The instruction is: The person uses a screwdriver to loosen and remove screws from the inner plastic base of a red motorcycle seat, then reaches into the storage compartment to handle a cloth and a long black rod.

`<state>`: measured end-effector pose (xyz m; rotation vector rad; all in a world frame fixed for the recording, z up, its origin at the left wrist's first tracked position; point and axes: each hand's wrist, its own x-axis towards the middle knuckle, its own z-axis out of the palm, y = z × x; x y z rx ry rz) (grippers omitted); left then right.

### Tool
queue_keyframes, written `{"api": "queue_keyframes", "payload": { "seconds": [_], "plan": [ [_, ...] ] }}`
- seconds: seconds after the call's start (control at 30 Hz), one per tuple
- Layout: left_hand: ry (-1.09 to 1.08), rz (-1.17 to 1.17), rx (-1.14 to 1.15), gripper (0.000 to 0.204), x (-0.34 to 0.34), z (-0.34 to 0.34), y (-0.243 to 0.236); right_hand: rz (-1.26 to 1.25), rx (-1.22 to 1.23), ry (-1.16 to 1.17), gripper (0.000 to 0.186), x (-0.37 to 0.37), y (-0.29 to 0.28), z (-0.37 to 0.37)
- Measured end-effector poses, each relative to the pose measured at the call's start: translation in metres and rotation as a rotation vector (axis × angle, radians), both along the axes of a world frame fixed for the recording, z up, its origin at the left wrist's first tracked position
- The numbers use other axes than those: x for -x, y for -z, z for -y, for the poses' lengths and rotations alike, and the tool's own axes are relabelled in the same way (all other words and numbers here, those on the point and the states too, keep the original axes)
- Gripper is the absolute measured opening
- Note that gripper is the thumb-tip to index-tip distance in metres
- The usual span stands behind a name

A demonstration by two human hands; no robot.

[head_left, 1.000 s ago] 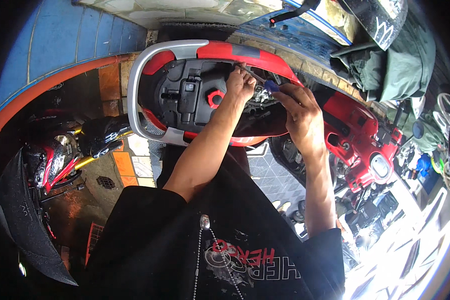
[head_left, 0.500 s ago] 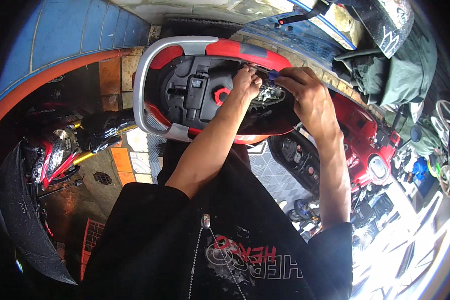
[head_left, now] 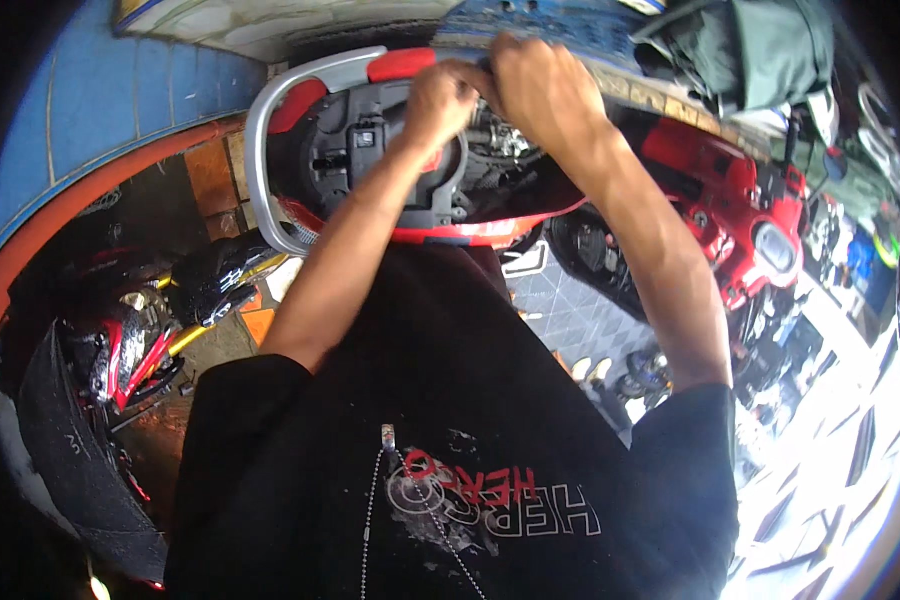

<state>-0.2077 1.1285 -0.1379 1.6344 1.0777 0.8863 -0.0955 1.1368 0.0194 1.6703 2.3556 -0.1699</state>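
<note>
A red scooter (head_left: 475, 232) stands in front of me with its seat off, so the black compartment (head_left: 332, 145) and the metal engine parts (head_left: 510, 142) show. My left hand (head_left: 442, 100) is closed above the far side of the opening, fingers pinched. Close against it, my right hand (head_left: 545, 95) is curled in a grip. A small dark piece shows between the two hands, too little of it to name. Part of the red cap (head_left: 432, 161) is visible below my left wrist. The hands cover the scooter's far side panel there.
A silver grab rail (head_left: 258, 150) curves round the scooter's tail. Another motorbike (head_left: 130, 345) stands at the left, near a black umbrella-like cover (head_left: 75, 450). Blue wall panels (head_left: 90, 120) rise at the far left. Dark green cloth (head_left: 750, 55) hangs at the far right.
My right hand has moved left, up against my left hand, which has shifted left and away from me. The blue piece seen at my right fingertips is now hidden. The view has shifted.
</note>
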Motion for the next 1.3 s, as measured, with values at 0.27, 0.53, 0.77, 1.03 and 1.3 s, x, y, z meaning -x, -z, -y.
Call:
{"api": "queue_keyframes", "payload": {
  "seconds": [0.27,0.53,0.77,1.03,1.3],
  "plan": [
    [0.310,-0.223,-0.158,0.022,0.021,-0.035,0.010,-0.132,-0.104,-0.371,0.020,-0.010,0.009,-0.007],
    [0.384,-0.145,-0.298,0.021,0.031,-0.040,-0.004,-0.101,-0.167,-0.387,0.030,-0.007,0.014,-0.006],
    [0.350,-0.287,-0.378,0.024,0.027,-0.038,0.001,0.143,-0.082,-0.469,0.028,-0.009,0.020,-0.004],
    [0.398,-0.442,-0.252,0.022,0.029,-0.037,0.002,0.024,-0.187,-0.513,0.024,-0.016,0.018,-0.001],
    [0.339,-0.394,-0.322,0.024,0.032,-0.030,0.008,0.030,-0.137,-0.555,0.027,-0.013,0.033,0.003]
  ]
}}
